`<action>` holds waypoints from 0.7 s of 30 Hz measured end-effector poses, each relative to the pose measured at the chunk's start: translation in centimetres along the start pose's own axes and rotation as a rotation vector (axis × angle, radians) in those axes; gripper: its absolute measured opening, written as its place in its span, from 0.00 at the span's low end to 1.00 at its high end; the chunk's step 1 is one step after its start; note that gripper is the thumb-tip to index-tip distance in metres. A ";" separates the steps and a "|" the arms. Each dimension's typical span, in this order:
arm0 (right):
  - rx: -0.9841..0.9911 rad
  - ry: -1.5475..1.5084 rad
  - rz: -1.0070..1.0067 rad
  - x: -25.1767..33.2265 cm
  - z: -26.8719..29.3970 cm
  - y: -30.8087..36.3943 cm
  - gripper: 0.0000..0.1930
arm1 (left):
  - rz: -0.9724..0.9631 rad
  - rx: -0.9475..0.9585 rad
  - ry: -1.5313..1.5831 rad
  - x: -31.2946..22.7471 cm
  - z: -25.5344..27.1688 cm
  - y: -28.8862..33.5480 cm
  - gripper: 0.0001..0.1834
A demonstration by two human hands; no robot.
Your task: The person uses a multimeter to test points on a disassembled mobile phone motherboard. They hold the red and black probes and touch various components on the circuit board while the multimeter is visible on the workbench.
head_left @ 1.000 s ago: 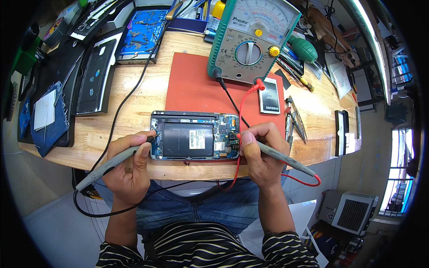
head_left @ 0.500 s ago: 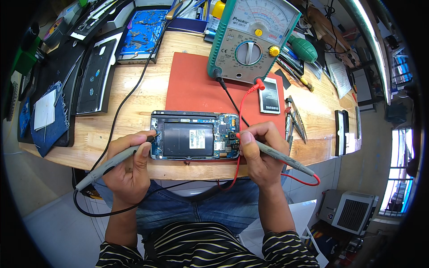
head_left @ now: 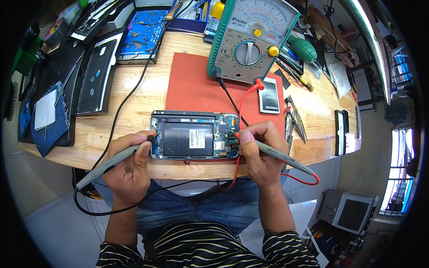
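An opened smartphone (head_left: 187,138) lies sideways at the table's near edge, its circuit board and bare battery bay showing. My left hand (head_left: 129,167) is closed round a grey test probe (head_left: 105,167) with a black lead, its tip end at the phone's left side. In my right hand (head_left: 263,156) is a second grey probe (head_left: 288,161) with a red lead, pointed at the board's right end. Whether the tips touch metal is too small to tell. Both leads run to a green-framed analog multimeter (head_left: 250,49) propped up beyond the phone.
An orange-red mat (head_left: 192,85) lies under the phone and meter. A loose phone battery (head_left: 269,98) rests right of the meter, near several tweezers (head_left: 295,118). Blue parts tray (head_left: 143,31) and a black phone box (head_left: 98,76) stand at left; a green air blower (head_left: 304,49) sits back right.
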State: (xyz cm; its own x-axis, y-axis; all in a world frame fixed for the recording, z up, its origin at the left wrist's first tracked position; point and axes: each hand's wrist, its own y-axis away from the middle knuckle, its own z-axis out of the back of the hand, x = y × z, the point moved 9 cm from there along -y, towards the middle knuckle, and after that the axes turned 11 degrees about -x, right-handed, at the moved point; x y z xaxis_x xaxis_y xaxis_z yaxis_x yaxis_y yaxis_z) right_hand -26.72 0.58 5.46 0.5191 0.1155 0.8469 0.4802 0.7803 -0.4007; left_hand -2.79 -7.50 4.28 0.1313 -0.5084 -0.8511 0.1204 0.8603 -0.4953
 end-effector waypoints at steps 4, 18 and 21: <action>0.002 0.013 0.007 0.0 0.0 0.0 0.10 | 0.002 0.003 -0.006 0.0 0.0 0.0 0.06; -0.042 -0.024 -0.027 -0.3 0.3 0.1 0.08 | 0.027 0.005 0.000 0.0 0.0 0.0 0.06; -0.073 -0.038 -0.031 -0.4 0.4 0.1 0.07 | 0.003 -0.005 -0.003 -0.1 0.0 0.0 0.06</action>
State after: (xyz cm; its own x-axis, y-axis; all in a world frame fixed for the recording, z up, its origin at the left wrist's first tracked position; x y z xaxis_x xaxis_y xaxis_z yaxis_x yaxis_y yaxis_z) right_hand -27.17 0.87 5.25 0.4767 0.1163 0.8713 0.5469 0.7368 -0.3975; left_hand -2.80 -7.49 4.34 0.1343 -0.5061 -0.8519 0.1151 0.8619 -0.4939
